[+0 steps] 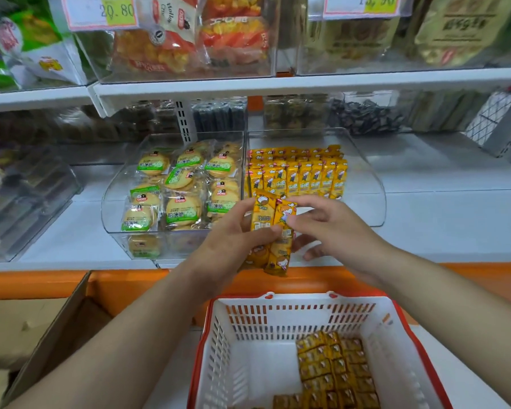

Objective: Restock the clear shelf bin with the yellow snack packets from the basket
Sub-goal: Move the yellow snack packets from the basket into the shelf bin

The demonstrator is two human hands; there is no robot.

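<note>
Nearest the camera sat the white, red-rimmed basket (278, 320), with the remaining packets (337, 370) lying flat in neat layers at its right side and the left part of its floor bare. Judging by that, a good share of the stock had yet to go up.

Above the basket's far rim, both hands met in front of the shelf edge. The left hand (227, 240) gripped a small bundle (273, 228) of yellow snack packets, upright, fingers curled behind it and the thumb across its front. The right hand (334, 228) pinched the bundle's upper right edge between thumb and forefinger, its other fingers loosely spread below. It looked like one hand steadied the bundle so the other could square it or peel off a packet before placing it.

Just beyond the hands stood the clear shelf bin (363, 184). Stocked rows (298, 172) of the same packets stood on end, filling its far part; the near part, right of the hands, appeared open, probably the gap for this bundle.

Left of it, touching or nearly so, a second clear bin (115, 196) held round biscuits (177, 187). A cardboard box (56, 335) lay near left.
</note>
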